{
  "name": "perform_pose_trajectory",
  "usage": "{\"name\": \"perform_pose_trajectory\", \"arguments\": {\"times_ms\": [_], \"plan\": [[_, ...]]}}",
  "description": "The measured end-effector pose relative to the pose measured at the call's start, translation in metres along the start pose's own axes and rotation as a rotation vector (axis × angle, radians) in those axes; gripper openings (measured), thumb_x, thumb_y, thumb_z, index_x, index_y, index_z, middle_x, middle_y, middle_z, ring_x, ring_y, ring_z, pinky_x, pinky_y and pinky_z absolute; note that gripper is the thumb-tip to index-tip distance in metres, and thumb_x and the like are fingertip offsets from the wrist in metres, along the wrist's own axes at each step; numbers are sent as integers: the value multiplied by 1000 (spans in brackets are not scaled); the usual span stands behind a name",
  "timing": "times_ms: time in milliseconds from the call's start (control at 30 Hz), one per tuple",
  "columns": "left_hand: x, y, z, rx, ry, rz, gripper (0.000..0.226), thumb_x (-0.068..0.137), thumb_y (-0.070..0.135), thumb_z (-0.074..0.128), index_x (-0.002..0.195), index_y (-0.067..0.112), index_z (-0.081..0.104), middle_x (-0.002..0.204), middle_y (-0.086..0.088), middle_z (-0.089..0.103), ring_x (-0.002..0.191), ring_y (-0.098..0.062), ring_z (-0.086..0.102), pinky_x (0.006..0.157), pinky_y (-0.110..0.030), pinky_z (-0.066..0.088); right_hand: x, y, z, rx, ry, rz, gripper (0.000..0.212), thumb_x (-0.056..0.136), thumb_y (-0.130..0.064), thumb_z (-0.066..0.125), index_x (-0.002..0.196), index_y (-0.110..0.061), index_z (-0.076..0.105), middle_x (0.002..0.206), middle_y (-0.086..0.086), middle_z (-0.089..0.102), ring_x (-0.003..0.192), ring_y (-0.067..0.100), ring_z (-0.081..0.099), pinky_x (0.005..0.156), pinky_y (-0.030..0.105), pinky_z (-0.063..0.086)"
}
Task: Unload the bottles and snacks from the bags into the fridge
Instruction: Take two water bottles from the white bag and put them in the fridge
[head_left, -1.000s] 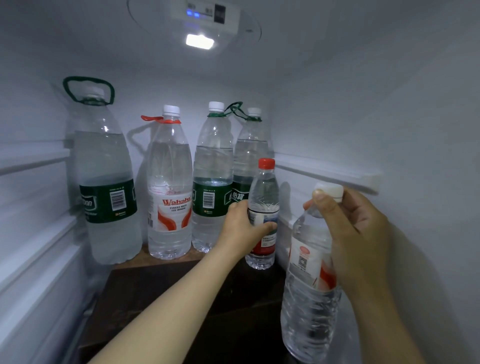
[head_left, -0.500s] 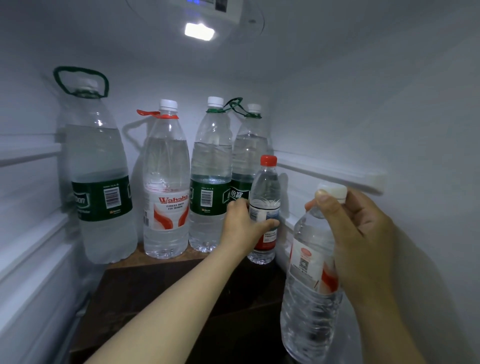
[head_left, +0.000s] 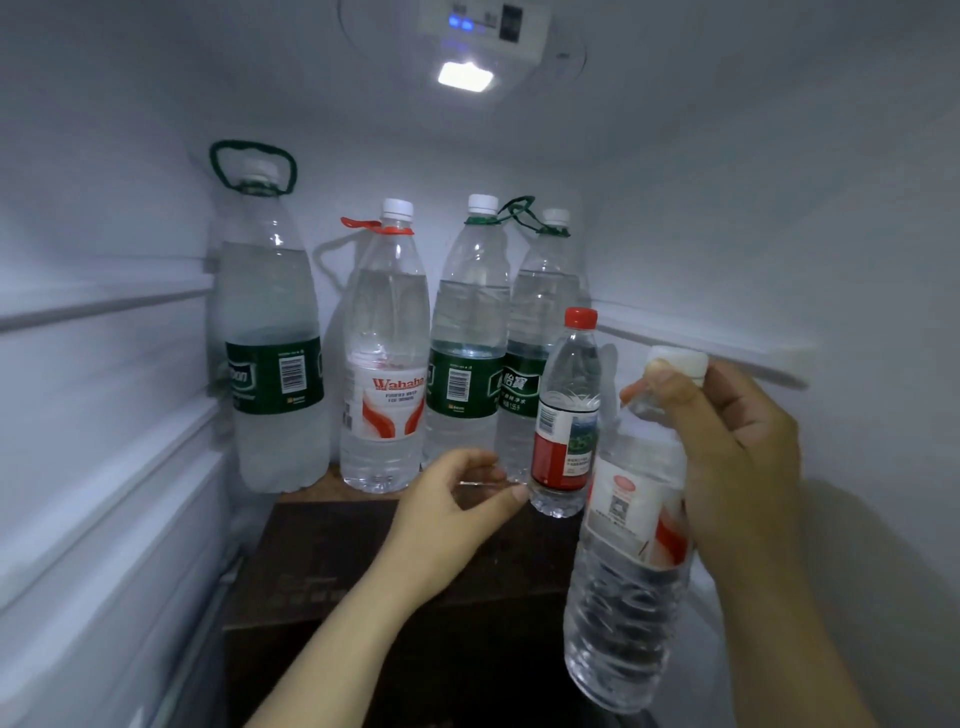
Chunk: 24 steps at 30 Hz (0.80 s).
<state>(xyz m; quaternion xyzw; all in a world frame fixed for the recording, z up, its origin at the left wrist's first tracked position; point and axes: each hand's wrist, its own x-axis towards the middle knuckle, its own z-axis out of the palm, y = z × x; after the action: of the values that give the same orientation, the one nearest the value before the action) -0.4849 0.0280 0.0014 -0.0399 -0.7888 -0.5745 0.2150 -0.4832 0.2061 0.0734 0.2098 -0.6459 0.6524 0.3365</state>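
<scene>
I look into the fridge. A small red-capped bottle (head_left: 566, 415) stands upright on the dark shelf (head_left: 332, 561) at the right. My left hand (head_left: 457, 499) hovers just left of its base, fingers loosely curled, holding nothing. My right hand (head_left: 727, 457) grips a white-capped water bottle (head_left: 628, 561) by its neck and shoulder, held in the air at the front right. Along the back stand several large water bottles: a green-labelled one with a loop handle (head_left: 270, 364), a Wahaha bottle (head_left: 387, 364) and two green-labelled ones (head_left: 470, 343).
White fridge walls close in on both sides, with shelf rails on the left (head_left: 104, 306) and a ledge on the right (head_left: 727, 348). A lamp (head_left: 465, 77) glows in the ceiling. The dark shelf's front half lies bare below my left arm.
My left hand has let go of the red-capped bottle and drawn back down and left. The bottle now stands alone. My right hand still holds its bottle.
</scene>
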Motion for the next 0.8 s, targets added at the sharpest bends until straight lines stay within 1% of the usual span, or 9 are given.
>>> {"name": "perform_pose_trajectory", "arguments": {"times_ms": [67,133,167,233,300,400,533,700,800], "plan": [[-20,7,-8,-87,-37,-3,40,79,25,72,116,26,58,106,14,67,90,12,62,69,-7,50,-4,-2,7,12,-38,17,12,88,-28,61,88,-20,69,80,-11,73,68,5,67,61,19,53],[-37,10,-15,-148,-72,-16,41,76,25,74,114,27,59,108,14,68,95,8,64,75,-11,52,-9,-4,16,51,-93,46,13,88,-30,61,90,-20,69,84,-8,73,74,8,68,65,25,54],[-43,11,-19,-170,-89,-18,45,73,28,76,115,28,60,111,12,68,99,3,64,81,-16,53,-12,-5,21,72,-123,56,14,87,-30,60,92,-20,69,85,-7,73,75,7,68,66,25,53],[-54,11,-25,-208,-109,-11,54,67,31,78,117,25,60,115,9,69,105,-5,65,89,-25,53,-18,-8,31,107,-185,59,17,87,-30,60,95,-19,70,86,-9,73,76,3,68,62,17,52],[-64,13,-31,-211,-114,2,57,67,26,80,120,23,59,115,9,69,107,-8,64,90,-25,52,-23,-11,41,149,-236,65,17,87,-27,61,97,-16,70,86,-9,73,77,2,68,62,13,51],[-77,18,-37,-142,-108,8,63,68,20,84,124,28,55,117,12,67,110,-7,63,94,-30,50,-30,-14,57,193,-297,71,16,87,-26,64,98,-18,71,88,-8,74,81,4,70,67,17,54],[-91,21,-48,-21,19,3,60,65,21,86,115,37,57,110,17,69,103,-2,65,94,-34,51,-39,-21,77,289,-396,65,13,86,-22,65,97,-19,71,88,-5,75,84,7,71,73,22,57],[-107,19,-64,40,171,-5,50,63,17,86,105,34,63,99,15,73,94,-3,69,85,-32,55,-51,-25,100,378,-484,71,15,86,-22,67,98,-15,71,88,-2,75,85,10,71,75,21,56],[-120,18,-73,64,268,-34,45,62,14,85,99,31,65,92,16,74,87,-3,70,82,-31,57,-56,-28,111,381,-581,74,17,85,-26,68,99,-17,71,88,-4,75,84,6,70,73,19,55]]}}
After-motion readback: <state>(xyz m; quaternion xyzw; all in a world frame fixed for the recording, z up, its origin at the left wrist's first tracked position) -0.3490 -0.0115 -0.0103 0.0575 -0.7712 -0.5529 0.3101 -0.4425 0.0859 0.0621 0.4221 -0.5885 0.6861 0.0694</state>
